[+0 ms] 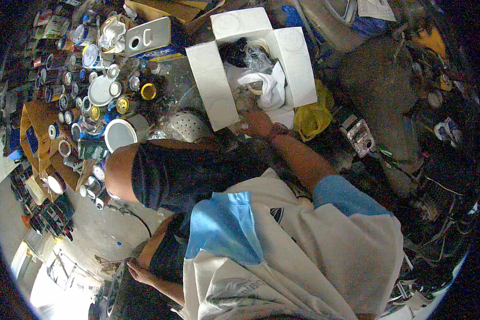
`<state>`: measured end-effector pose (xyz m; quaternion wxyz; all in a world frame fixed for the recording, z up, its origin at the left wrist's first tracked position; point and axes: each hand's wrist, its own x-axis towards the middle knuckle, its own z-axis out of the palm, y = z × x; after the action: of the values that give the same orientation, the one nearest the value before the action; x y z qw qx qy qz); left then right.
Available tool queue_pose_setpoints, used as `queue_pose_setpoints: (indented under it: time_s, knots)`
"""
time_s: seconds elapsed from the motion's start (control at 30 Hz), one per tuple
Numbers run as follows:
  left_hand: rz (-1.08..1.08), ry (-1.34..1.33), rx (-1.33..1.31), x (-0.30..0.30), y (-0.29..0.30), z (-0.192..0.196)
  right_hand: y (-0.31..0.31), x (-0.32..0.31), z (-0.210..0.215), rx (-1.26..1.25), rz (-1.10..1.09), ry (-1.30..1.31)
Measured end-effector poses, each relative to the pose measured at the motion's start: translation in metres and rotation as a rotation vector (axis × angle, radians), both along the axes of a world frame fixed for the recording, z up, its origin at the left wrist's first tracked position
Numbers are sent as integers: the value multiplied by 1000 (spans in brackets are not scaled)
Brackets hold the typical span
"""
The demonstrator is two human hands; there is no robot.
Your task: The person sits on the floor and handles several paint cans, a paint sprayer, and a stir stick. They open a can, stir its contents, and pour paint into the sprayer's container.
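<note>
A white cardboard box (212, 85) stands in front of me with its flaps spread out. In it lie a white cloth (272, 88), crumpled clear plastic (258, 58) and something black. My right hand (258, 124) reaches in at the box's near edge, below the cloth. Its fingers are bent around something pale or see-through that I cannot make out. Down by my left leg, away from the box, is my left hand (140, 271). It looks loosely bent, but its fingers are too small and dim to read.
Many paint cans and lids, among them a big white-lidded bucket (121, 136), crowd the left. A metal can (148, 37) lies behind them. Beside the box sit a yellow plastic bag (313, 114) and a perforated white dome (188, 126). An open brown carton (37, 133) stands far left.
</note>
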<state>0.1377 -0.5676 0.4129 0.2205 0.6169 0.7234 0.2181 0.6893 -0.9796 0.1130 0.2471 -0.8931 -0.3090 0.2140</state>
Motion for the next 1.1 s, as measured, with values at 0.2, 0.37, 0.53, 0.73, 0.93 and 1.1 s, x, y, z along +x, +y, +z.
queue_pose_setpoints:
  time_s: [0.2,0.37,0.53,0.73,0.93,1.1]
  knots:
    - [-129,-6,-42,15,-11,17,-6,-13,-54,-262,145,98]
    - [-12,119,23,18,-15,11,-21,-57,-94,-353,38,189]
    - [-16,133,33,-3,-6,1,-25,-109,-109,-413,-60,257]
    - [15,95,-7,-8,-2,0,-15,-102,-61,-415,-69,253]
    - [-41,-23,23,-3,-4,2,20,-21,19,-293,47,14]
    - [-4,168,85,3,-4,7,59,9,147,15,104,-321]
